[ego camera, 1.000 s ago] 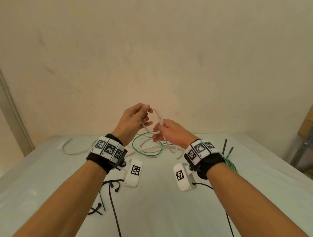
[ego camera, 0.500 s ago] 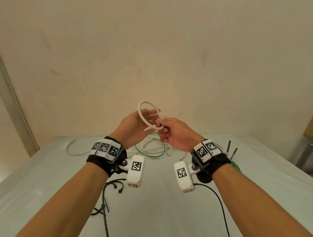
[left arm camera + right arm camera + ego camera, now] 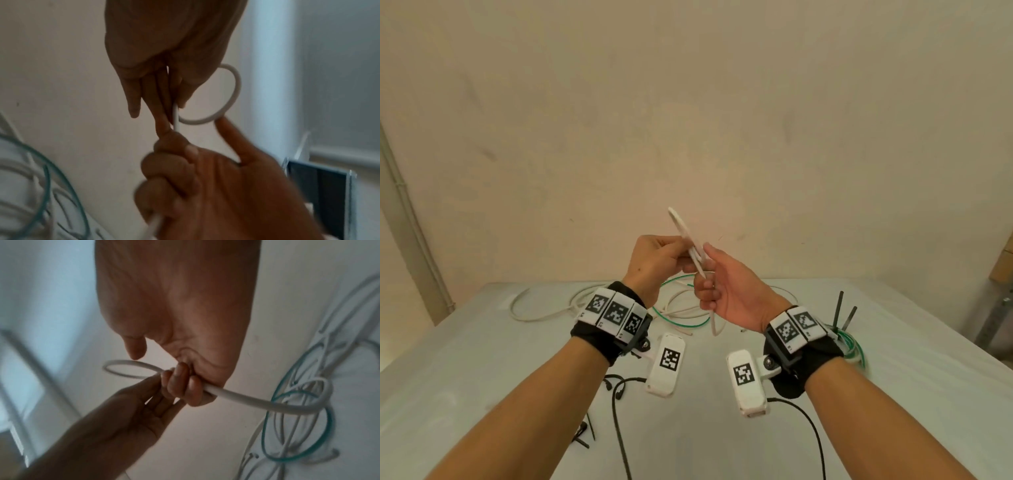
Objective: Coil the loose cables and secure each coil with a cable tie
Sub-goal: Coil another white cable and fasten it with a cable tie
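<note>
A pale grey counter (image 3: pixel 722 428) fills the lower half of the head view, set against a cream wall (image 3: pixel 688 102). Both forearms reach up from the bottom edge toward the centre of the frame, each wrist wearing a black band with square markers and a white camera unit.

Beyond the hands, at mid-frame on the counter, lies a loose heap of white cables (image 3: pixel 544 310) with a green cable (image 3: pixel 681 320) looped through it. A green and white coil (image 3: pixel 851 346) sits at the right, just behind the right wrist, with two dark cable ties (image 3: pixel 844 313) sticking up from it. More black ties (image 3: pixel 585 431) lie at the lower left.

The left hand (image 3: pixel 657 263) and right hand (image 3: pixel 729 291) meet above the counter in the centre of the frame, both on one white cable (image 3: pixel 690 241). The left fingers and thumb pinch the crossing of a small loop, which rises toward the upper centre. The right hand's lower fingers are curled round the cable's run just below that pinch, its thumb extended beside the loop. From the right fist the cable hangs down, ending in a free curl above the counter.
</note>
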The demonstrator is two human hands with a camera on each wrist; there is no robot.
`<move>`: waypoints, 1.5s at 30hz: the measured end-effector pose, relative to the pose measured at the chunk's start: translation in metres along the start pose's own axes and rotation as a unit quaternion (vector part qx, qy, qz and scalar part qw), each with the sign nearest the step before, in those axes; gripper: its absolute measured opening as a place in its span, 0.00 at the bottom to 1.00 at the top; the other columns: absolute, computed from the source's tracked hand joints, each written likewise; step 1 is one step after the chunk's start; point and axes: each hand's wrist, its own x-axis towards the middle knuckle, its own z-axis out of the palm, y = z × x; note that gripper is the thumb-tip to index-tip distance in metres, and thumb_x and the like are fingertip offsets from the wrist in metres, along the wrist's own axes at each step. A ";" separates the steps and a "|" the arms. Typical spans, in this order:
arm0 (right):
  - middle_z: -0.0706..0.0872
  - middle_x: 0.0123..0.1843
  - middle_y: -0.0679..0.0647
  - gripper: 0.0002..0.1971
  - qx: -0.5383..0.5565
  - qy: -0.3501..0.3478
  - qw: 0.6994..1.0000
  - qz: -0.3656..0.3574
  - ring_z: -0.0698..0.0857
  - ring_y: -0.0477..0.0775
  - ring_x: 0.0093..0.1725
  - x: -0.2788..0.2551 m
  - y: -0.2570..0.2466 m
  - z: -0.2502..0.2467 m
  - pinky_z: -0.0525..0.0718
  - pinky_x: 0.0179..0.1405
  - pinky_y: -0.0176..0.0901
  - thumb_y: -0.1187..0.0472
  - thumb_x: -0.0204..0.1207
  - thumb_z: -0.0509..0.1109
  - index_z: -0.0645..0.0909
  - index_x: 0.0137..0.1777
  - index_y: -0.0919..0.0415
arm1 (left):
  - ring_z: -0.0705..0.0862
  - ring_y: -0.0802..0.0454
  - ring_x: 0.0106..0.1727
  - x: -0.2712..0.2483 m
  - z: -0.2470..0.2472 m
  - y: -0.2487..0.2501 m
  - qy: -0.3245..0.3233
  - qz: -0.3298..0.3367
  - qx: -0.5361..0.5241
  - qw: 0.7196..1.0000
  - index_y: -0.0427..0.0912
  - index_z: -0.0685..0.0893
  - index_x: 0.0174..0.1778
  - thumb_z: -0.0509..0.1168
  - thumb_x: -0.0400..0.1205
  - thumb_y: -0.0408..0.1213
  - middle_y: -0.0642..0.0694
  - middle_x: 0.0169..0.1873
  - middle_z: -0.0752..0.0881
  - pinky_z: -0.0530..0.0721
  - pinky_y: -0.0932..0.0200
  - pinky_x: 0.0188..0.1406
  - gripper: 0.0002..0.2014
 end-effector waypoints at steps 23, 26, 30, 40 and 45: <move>0.71 0.27 0.48 0.12 -0.129 0.186 0.968 -0.109 0.64 0.45 0.23 0.003 0.008 -0.001 0.62 0.22 0.37 0.52 0.92 0.60 0.81 0.53 0.58 | 0.66 0.52 0.32 0.000 0.010 0.001 -0.062 -0.116 -0.396 0.909 0.34 0.81 0.46 0.56 0.89 0.43 0.47 0.32 0.68 0.69 0.58 0.37 0.16; 0.71 0.27 0.48 0.12 -0.109 0.182 0.973 -0.095 0.64 0.45 0.23 0.001 0.007 -0.004 0.62 0.22 0.36 0.53 0.92 0.61 0.82 0.55 0.58 | 0.65 0.50 0.33 -0.003 0.011 0.006 -0.073 -0.087 -0.371 0.922 0.39 0.77 0.40 0.53 0.82 0.44 0.46 0.32 0.67 0.67 0.56 0.38 0.14; 0.70 0.27 0.49 0.10 -0.013 0.177 0.981 -0.077 0.63 0.45 0.23 0.000 0.007 -0.003 0.61 0.20 0.35 0.55 0.92 0.61 0.80 0.53 0.59 | 0.64 0.52 0.34 -0.005 0.021 0.010 -0.082 -0.047 -0.325 0.941 0.39 0.77 0.41 0.58 0.75 0.39 0.47 0.33 0.67 0.66 0.57 0.37 0.07; 0.69 0.27 0.48 0.12 0.076 0.129 0.988 -0.045 0.60 0.43 0.23 0.001 0.002 0.007 0.57 0.20 0.34 0.55 0.92 0.61 0.80 0.48 0.56 | 0.71 0.52 0.28 -0.003 0.023 0.011 -0.072 -0.026 -0.248 0.966 0.44 0.70 0.36 0.51 0.95 0.47 0.49 0.25 0.69 0.75 0.57 0.35 0.21; 0.69 0.28 0.49 0.21 -0.117 0.052 0.992 -0.013 0.60 0.47 0.26 -0.008 0.005 0.006 0.58 0.28 0.40 0.43 0.90 0.62 0.83 0.46 0.59 | 0.55 0.56 0.21 0.004 0.009 0.020 -0.067 -0.054 -0.225 0.971 0.49 0.65 0.32 0.51 0.94 0.53 0.54 0.23 0.56 0.54 0.60 0.21 0.23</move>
